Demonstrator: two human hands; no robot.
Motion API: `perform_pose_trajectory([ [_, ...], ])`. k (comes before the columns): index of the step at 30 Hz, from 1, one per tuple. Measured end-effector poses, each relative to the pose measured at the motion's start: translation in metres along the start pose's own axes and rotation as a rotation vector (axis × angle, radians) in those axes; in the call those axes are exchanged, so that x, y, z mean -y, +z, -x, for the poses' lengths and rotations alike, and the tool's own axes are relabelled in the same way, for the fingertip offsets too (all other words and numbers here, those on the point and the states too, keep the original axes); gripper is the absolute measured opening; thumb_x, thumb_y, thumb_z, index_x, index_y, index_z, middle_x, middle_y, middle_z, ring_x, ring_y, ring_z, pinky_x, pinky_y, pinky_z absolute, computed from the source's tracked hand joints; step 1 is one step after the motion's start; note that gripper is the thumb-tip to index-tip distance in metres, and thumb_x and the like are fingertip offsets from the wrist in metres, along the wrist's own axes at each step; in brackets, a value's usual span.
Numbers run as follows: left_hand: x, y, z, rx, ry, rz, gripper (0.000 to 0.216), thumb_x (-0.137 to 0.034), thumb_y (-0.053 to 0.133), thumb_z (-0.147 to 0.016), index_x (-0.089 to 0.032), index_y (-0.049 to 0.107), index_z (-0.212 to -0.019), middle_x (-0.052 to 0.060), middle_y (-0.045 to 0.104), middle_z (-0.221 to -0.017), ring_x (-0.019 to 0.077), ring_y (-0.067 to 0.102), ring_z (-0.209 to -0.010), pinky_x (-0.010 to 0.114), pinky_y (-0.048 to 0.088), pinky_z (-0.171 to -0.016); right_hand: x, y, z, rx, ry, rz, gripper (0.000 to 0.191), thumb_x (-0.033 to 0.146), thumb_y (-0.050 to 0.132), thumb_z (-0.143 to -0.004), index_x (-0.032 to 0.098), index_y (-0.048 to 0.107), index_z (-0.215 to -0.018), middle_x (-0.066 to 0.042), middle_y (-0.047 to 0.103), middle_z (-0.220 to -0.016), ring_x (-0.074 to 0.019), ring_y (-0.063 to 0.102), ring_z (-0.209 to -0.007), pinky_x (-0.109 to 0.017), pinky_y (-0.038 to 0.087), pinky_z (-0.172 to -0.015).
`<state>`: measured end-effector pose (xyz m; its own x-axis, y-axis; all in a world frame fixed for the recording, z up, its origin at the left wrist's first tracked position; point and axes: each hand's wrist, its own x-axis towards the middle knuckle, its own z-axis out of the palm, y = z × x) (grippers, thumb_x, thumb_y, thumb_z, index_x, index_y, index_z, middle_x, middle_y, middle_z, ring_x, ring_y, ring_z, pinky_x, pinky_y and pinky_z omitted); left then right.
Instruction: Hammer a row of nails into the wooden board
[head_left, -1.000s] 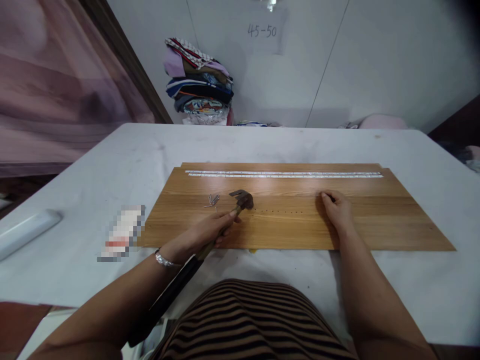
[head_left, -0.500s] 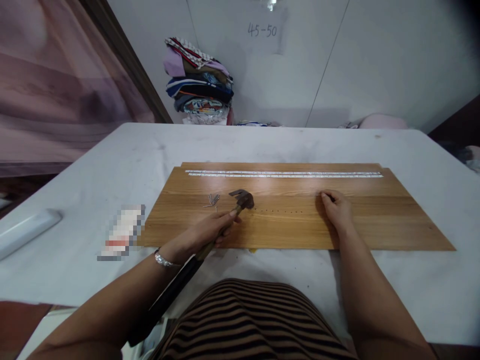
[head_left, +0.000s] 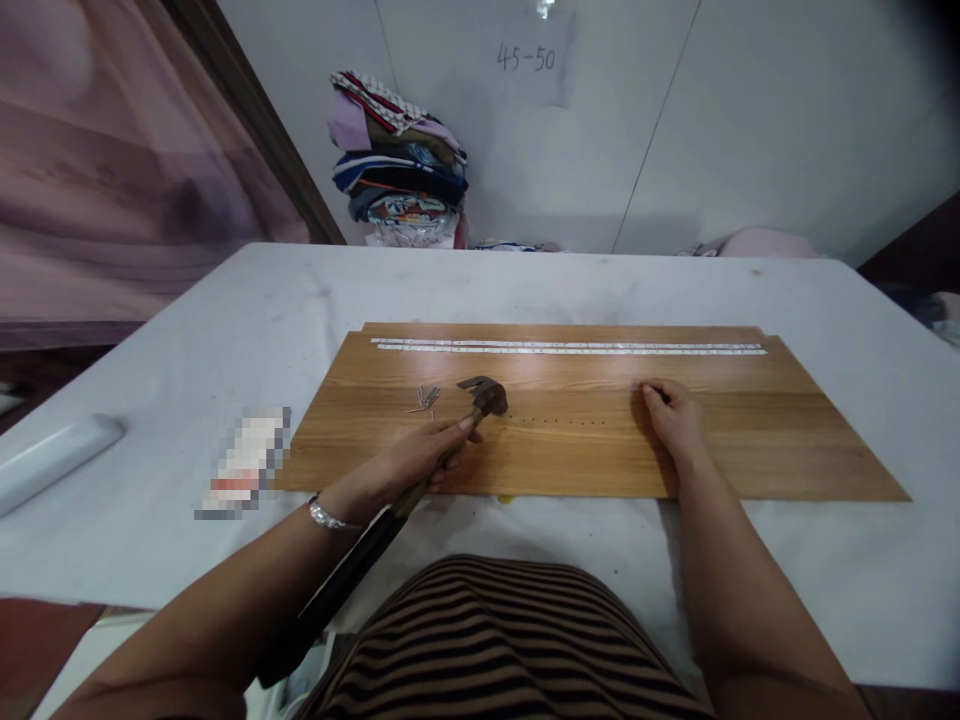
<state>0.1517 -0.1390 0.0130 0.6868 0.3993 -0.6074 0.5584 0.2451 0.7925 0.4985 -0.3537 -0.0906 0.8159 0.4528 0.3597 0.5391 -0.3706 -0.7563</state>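
On my feed, left hand [head_left: 427, 455] is wrapped round the hammer [head_left: 367, 555], gripping the handle just below the head, thumb laid along it. The handle runs back under the forearm toward the body; the claw points left. Hammer head sits over the board [head_left: 570, 465], left of its middle; I can't tell if it touches. Right hand [head_left: 676, 420] rests on the board right of centre, fingers curled in, thumb pressed to the index; can't tell if anything is pinched there. Loose nails [head_left: 427, 398] lie in a small heap on the board, left of the hammer head, near the left hand. A row of dots [head_left: 556, 421] runs from beside the head toward the right hand; nail heads or holes, too small for me to say. Two marked strips [head_left: 570, 347] lie along the far edge. Board lies flat on the white table [head_left: 525, 285]; pixelated item [head_left: 244, 460] just left of it, white roll [head_left: 60, 460] farther left. Clothes [head_left: 405, 160] piled behind the table.
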Motion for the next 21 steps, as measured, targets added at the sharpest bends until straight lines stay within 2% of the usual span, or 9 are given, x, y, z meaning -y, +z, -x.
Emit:
perform_pose_trajectory([
  [10, 0.0022, -0.0003, -0.0007, 0.042, 0.038, 0.019, 0.050, -0.069, 0.061, -0.087, -0.020, 0.066, -0.099, -0.005, 0.042, -0.062, 0.0074, 0.033, -0.044, 0.022, 0.026, -0.041, 0.0016, -0.0001, -0.0004, 0.011, 0.009, 0.000, 0.026, 0.042, 0.056, -0.077, 0.023, 0.073, -0.076, -0.009, 0.078, -0.084, -0.0270, 0.069, -0.084, -0.044, 0.054, -0.087],
  [21, 0.0016, 0.0005, 0.0007, 0.004, 0.016, 0.001, 0.053, -0.071, 0.061, -0.086, -0.020, 0.068, -0.100, -0.004, 0.044, -0.064, 0.0077, 0.033, -0.046, 0.022, 0.027, -0.041, 0.0011, -0.0011, -0.0001, 0.031, 0.014, -0.008, 0.024, 0.041, 0.057, -0.077, 0.023, 0.072, -0.076, -0.010, 0.077, -0.085, -0.0282, 0.069, -0.086, -0.046, 0.053, -0.088],
])
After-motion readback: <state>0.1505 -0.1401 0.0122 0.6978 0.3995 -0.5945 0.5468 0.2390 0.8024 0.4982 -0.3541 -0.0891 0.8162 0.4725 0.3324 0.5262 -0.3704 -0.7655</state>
